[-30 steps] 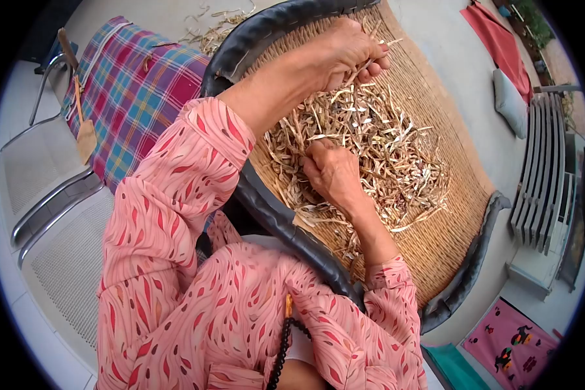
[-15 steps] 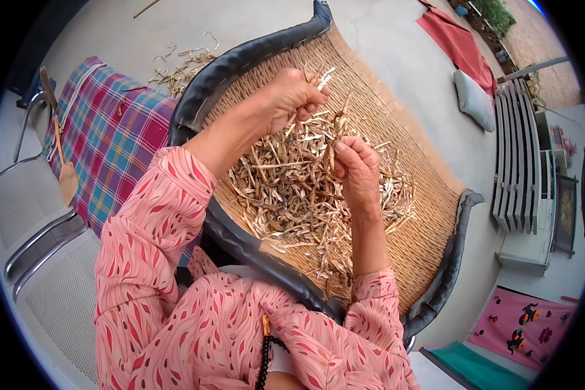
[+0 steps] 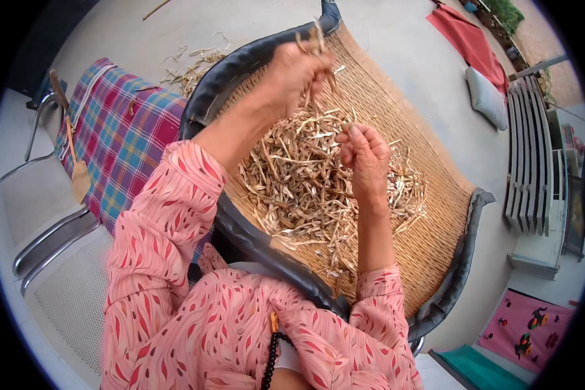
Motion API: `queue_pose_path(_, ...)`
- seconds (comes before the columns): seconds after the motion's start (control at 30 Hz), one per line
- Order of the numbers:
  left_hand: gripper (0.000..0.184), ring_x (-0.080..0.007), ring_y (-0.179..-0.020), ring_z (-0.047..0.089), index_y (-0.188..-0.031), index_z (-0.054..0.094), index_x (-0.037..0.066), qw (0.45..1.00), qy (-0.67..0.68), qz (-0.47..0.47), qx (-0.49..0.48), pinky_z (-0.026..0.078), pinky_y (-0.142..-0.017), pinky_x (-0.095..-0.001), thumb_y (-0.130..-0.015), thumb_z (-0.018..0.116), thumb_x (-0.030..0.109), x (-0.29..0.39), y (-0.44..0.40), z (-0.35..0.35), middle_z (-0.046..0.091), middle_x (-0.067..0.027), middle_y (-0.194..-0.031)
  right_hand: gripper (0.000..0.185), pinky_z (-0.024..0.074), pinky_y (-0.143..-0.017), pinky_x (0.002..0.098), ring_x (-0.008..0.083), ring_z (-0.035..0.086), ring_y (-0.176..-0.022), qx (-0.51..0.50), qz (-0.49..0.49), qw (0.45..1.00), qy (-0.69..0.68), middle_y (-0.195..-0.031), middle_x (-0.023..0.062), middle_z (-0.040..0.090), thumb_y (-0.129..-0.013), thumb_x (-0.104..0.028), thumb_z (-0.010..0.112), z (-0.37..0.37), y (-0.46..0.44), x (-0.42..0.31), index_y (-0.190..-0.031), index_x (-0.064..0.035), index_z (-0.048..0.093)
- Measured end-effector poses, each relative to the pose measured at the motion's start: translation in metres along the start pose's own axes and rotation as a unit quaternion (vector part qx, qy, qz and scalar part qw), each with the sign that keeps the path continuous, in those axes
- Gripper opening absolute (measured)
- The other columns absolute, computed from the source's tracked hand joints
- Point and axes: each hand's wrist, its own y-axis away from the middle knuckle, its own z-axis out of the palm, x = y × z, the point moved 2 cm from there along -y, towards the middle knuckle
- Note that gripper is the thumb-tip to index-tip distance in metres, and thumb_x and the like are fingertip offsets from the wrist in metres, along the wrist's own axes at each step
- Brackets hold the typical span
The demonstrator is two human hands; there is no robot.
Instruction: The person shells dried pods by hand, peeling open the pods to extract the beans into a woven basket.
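My left hand (image 3: 302, 71) is closed around several dried bean pods (image 3: 318, 40), whose ends stick out above and below the fingers; it is raised over the far left part of a large woven winnowing tray (image 3: 403, 107). Lower and to the right, my right hand (image 3: 368, 156) has its thumb and fingers pressed together. Whatever it may pinch cannot be made out. Beneath both hands lies a heap of dry, pale brown pods and husks (image 3: 299, 185), spread over the middle of the tray. Black material wraps the tray's rim (image 3: 253, 244).
Loose husks (image 3: 198, 68) lie on the floor beyond the tray's left rim. A checked cloth (image 3: 127, 123) and metal chairs (image 3: 71, 279) stand at the left. On the right are a grey cushion (image 3: 486, 97), a red cloth (image 3: 468, 45) and stacked slatted panels (image 3: 528, 156).
My left hand has moved slightly up with pods in it, and is blurred. The pods that stood up from my right hand no longer show there. The view has shifted slightly.
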Motion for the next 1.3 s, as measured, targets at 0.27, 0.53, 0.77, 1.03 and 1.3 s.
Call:
queue_pose_path(0.27, 0.092, -0.0390, -0.129, 0.024, -0.133, 0.008, -0.009, 0.924, 0.324, 0.046, 0.200, 0.015, -0.108, -0.0482, -0.081, 0.057, 0.048, 0.036, -0.027, -0.123, 0.016, -0.0278, -0.139, 0.009, 0.0422, -0.049, 0.0243, 0.0093, 0.050, -0.056, -0.016, -0.172, 0.921, 0.349, -0.071, 0.0043, 0.057, -0.081, -0.011, 0.061, 0.002, 0.000, 0.025, -0.082, -0.0029, 0.060)
queue_pose_path(0.53, 0.030, -0.0239, -0.090, 0.062, -0.104, 0.051, -0.006, 0.994, 0.017, 0.103, 0.027, 0.053, -0.077, -0.0315, -0.085, 0.058, 0.017, 0.024, -0.020, -0.056, 0.060, -0.0179, -0.098, 0.011, 0.0350, -0.035, 0.0247, 0.0108, 0.045, -0.050, -0.110, -0.329, 0.698, 0.626, -0.063, 0.0034, 0.046, -0.080, -0.010, 0.061, 0.051, 0.014, 0.052, -0.072, -0.0050, 0.056)
queue_pose_path(0.77, 0.022, -0.0209, -0.080, 0.064, -0.098, 0.053, -0.006, 0.995, 0.035, 0.063, 0.065, 0.055, -0.070, -0.0273, -0.085, 0.057, 0.011, 0.027, -0.011, -0.057, 0.062, -0.0174, -0.090, 0.011, 0.0379, -0.041, 0.0344, 0.0170, 0.047, -0.046, -0.086, -0.235, 0.844, 0.474, -0.055, 0.0074, 0.050, -0.080, -0.009, 0.059, 0.051, 0.005, 0.016, -0.075, -0.0048, 0.050)
queue_pose_path(1.03, 0.018, -0.0197, -0.078, 0.064, -0.098, 0.053, -0.006, 0.996, 0.042, 0.025, 0.081, 0.054, -0.068, -0.0264, -0.084, 0.054, 0.006, 0.022, -0.008, -0.054, 0.062, -0.0168, -0.088, 0.022, 0.0399, -0.048, 0.0386, 0.0266, 0.051, -0.049, -0.164, -0.124, 0.821, 0.532, -0.057, 0.0144, 0.053, -0.072, -0.014, 0.064, 0.080, 0.007, 0.055, -0.061, -0.0010, 0.050)
queue_pose_path(1.3, 0.016, -0.0120, -0.072, 0.061, -0.094, 0.060, -0.001, 0.985, -0.152, -0.043, -0.068, 0.051, -0.065, -0.0230, -0.085, 0.056, 0.011, 0.015, -0.001, -0.029, 0.063, -0.0080, -0.084, 0.009, 0.0313, -0.046, 0.0188, 0.0038, 0.039, -0.051, -0.078, 0.056, 0.990, 0.108, -0.063, -0.0035, 0.051, -0.084, -0.009, 0.058, 0.026, -0.004, 0.000, -0.078, -0.0020, 0.060)
